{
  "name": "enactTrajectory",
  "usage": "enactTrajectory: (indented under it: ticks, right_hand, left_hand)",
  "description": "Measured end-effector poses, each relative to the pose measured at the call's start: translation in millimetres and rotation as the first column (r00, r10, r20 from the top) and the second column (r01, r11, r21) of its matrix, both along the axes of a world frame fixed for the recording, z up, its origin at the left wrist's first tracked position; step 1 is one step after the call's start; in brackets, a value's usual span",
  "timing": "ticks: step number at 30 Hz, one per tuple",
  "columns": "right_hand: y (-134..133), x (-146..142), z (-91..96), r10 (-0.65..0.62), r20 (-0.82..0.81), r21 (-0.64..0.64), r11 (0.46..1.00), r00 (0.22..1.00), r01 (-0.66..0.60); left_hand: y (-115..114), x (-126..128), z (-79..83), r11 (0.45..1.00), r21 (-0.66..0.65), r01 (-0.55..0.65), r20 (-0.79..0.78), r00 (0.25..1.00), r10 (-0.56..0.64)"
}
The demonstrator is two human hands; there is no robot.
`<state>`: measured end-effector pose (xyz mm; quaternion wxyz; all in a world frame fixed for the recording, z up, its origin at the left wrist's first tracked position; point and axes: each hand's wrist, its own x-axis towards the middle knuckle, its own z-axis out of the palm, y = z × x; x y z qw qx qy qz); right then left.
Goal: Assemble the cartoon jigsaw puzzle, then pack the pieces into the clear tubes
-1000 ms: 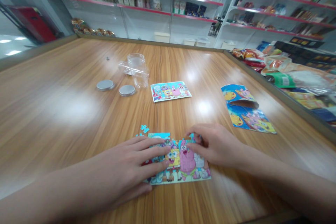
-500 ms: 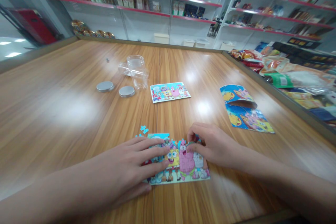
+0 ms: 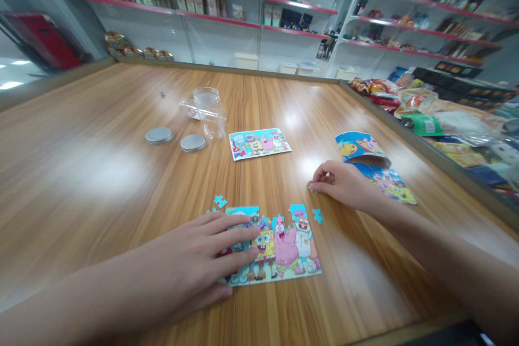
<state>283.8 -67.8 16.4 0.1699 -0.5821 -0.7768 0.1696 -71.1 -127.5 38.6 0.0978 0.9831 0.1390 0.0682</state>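
Currently, the left hand is lying open and flat, fingers spread, pressing on the left half of a cartoon jigsaw puzzle, which is sitting on the wooden table. The right hand is resting farther out, fingers curled, tips touching the tabletop; whether it is pinching anything is unclear. A loose blue piece is lying between this hand and the puzzle, a second loose piece just beyond the left fingertips.

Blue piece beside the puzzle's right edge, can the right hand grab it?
Probably yes. The right hand sits just beyond the blue piece with only bare table between them, and the left hand lies flat on the puzzle, out of the way.
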Motion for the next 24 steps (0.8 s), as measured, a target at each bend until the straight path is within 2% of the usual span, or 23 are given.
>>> enactTrajectory:
  ticks: [4, 7, 8, 10, 13, 16, 19, 24]
  right_hand:
    - [-7.5, -8.1, 3.4, 0.045, 0.069, 0.123, 0.991, 0.997, -0.053]
    - [-13.2, -12.0, 9.4, 0.059, 0.064, 0.194, 0.978, 0.996, -0.07]
    - [-14.4, -12.3, 11.0, 0.063, 0.06, 0.21, 0.975, 0.996, -0.075]
    - [-15.9, -12.5, 13.3, 0.065, 0.062, 0.227, 0.971, 0.996, -0.078]
    - [-18.0, -13.6, 14.1, 0.069, 0.085, 0.222, 0.971, 0.994, -0.087]
    - [-20.8, -16.9, 13.4, 0.082, 0.086, 0.195, 0.976, 0.993, -0.098]
    - [-23.4, -20.0, 13.2, 0.094, 0.072, 0.176, 0.979, 0.993, -0.106]
    - [-25.4, -22.4, 12.6, 0.089, 0.055, 0.176, 0.98, 0.995, -0.097]
  left_hand:
    - [9.2, -9.7, 1.2, 1.0, 0.011, -0.023, 0.064, 0.998, 0.022]
    - [29.0, -30.2, 0.3, 0.971, 0.033, -0.235, 0.245, 0.944, 0.22]
    - [36.5, -38.0, 0.6, 0.946, 0.043, -0.321, 0.274, 0.914, 0.298]
    - [48.9, -51.4, 2.7, 0.911, 0.066, -0.407, 0.253, 0.89, 0.38]
    - [55.2, -59.7, 6.7, 0.931, -0.039, -0.362, 0.058, 0.93, 0.364]
    - [49.9, -54.5, 4.7, 0.933, -0.148, -0.328, -0.074, 0.945, 0.32]
    - [45.3, -47.2, -4.7, 0.923, -0.1, -0.373, -0.054, 0.928, 0.369]
    - [46.1, -42.6, -15.6, 0.935, -0.099, -0.34, -0.01, 0.94, 0.34]
